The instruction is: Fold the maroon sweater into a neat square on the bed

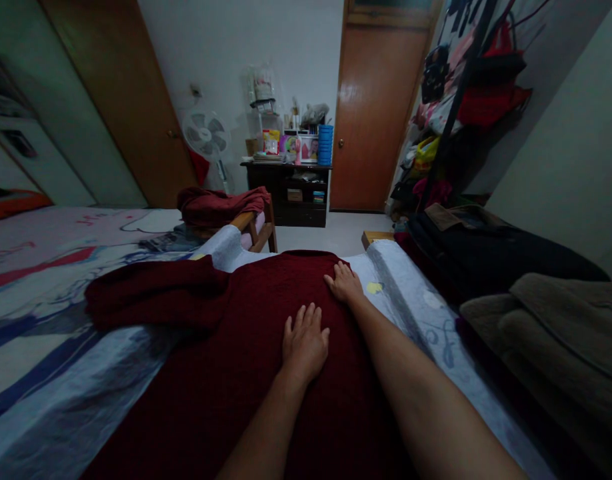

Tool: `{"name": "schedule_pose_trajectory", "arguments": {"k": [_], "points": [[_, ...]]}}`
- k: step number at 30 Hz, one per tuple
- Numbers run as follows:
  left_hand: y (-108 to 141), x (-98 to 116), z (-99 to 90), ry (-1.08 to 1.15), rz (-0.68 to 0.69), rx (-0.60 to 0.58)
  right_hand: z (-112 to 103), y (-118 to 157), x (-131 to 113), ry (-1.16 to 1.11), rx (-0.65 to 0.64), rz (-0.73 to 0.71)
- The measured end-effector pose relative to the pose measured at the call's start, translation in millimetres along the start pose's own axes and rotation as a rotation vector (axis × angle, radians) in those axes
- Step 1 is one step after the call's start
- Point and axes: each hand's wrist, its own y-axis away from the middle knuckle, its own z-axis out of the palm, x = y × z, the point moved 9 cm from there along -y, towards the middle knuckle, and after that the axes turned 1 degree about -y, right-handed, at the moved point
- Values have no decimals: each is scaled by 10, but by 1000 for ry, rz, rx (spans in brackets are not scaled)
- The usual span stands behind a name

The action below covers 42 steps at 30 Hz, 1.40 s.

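Note:
A dark red long-sleeved sweater lies spread on a light blue patterned bed sheet, its neckline at the far end. One sleeve reaches out to the left; the right sleeve does not show and may be folded under. My left hand rests flat on the middle of the sweater, fingers stretched forward. Further off, my right hand lies on the right shoulder edge of the sweater with its fingers extended. Neither hand appears to grip the cloth.
Folded clothes, grey-brown and black, are piled along the right. A reddish garment hangs over a wooden rail at the left. Beyond stand a fan, a dark cabinet and a wooden door. Bags hang at the upper right.

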Motion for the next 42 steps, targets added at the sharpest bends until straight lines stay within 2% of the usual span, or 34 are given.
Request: {"name": "schedule_pose_trajectory", "arguments": {"k": [16, 20, 23, 27, 31, 42], "points": [[-5, -6, 37, 3, -3, -17, -81, -131, 128, -70, 66, 103], [-8, 2, 21, 11, 0, 0, -167, -96, 121, -74, 80, 93], [-9, 30, -3, 10, 18, 14, -222, 4, -12, -60, 105, 14], [-20, 125, -35, 5, 121, 56, -89, 152, -170, -32, 49, -58], [-37, 163, 48, 58, 178, -24, 35, 162, -146, -6, 41, -39], [18, 172, 56, 64, 168, -46, -63, -82, -18, -42, 125, 29]]}}
